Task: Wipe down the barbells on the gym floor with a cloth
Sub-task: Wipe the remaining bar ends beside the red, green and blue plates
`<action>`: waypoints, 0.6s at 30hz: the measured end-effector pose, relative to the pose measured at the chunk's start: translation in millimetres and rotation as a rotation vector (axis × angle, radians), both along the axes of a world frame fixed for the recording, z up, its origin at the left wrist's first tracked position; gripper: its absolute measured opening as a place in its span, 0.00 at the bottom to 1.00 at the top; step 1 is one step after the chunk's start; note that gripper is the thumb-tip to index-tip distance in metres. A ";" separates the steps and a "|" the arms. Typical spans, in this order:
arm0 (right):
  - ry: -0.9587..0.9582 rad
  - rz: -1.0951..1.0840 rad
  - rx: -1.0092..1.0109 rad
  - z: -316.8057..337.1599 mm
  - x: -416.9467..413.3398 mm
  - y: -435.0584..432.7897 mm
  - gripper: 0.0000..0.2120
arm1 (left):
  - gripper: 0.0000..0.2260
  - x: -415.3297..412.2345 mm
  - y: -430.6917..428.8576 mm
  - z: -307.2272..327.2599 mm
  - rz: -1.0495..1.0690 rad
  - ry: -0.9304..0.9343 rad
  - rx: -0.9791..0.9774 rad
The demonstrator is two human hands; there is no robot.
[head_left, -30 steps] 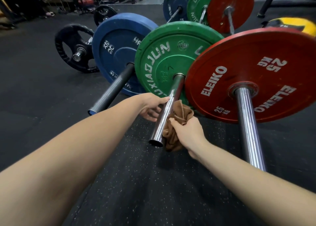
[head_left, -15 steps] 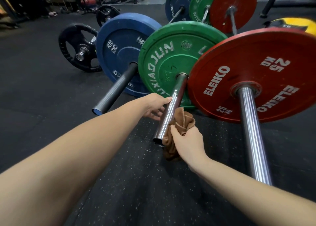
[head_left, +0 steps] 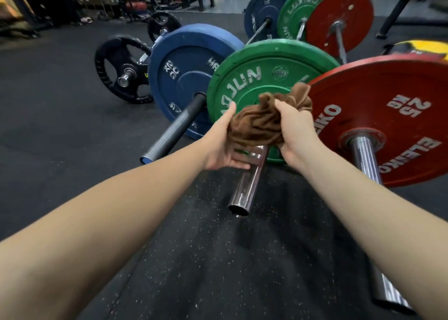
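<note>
Nearest, the open end of the steel bar [head_left: 243, 188] points toward 6 o'clock, just above the rubber floor [head_left: 194, 271]. The bar is judged heavy, stiff and slick. Pinned by its plates, it need not be lifted, only rubbed along its length.

Just beyond, at 12 o'clock from that end, the cloth [head_left: 259, 123] is bunched over the bar. It is judged light, soft and limp, and best gathered into a thick wad that wraps the round steel.

The left hand [head_left: 223, 147] is laid against the cloth's 9 o'clock side, thumb up. Its fingers [head_left: 238, 165] are stretched fairly straight beneath the wad, against the bar. The right hand [head_left: 297, 130] is clenched on the cloth at 3 o'clock, its fingers buried in the folds. Both forearms are held nearly straight.

Farther off, the green plate [head_left: 266, 70] is found at 12 o'clock, a red plate [head_left: 392, 116] at 3 o'clock and a blue plate [head_left: 184, 77] at 10 o'clock.
</note>
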State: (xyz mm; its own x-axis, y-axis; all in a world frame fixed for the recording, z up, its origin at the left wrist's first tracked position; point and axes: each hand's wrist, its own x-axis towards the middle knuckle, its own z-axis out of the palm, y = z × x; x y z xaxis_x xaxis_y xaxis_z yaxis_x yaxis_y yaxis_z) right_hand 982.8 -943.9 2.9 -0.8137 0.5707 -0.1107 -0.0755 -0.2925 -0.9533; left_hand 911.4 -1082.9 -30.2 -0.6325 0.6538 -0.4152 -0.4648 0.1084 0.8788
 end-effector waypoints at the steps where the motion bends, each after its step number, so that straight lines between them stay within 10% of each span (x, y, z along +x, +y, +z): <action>1: -0.083 0.063 0.254 -0.5 -3.7 -8.0 0.23 | 0.43 -2.0 -2.6 2.9 0.016 -0.088 0.065; 4: -0.330 0.346 0.761 -12.8 -7.3 -36.0 0.32 | 0.37 -6.0 -15.6 6.8 0.043 -0.112 0.123; 10: -0.514 0.172 0.582 -16.5 -30.8 -48.2 0.26 | 0.02 -35.3 -39.8 -25.3 0.271 0.179 -0.069; 16: -0.809 0.024 0.803 -72.0 -21.8 -57.5 0.32 | 0.06 -53.0 -29.2 -36.0 0.659 0.264 -0.007; 18: -0.793 0.026 0.813 -80.0 -18.9 -57.1 0.32 | 0.22 -58.4 -15.3 -48.1 0.644 0.255 -0.050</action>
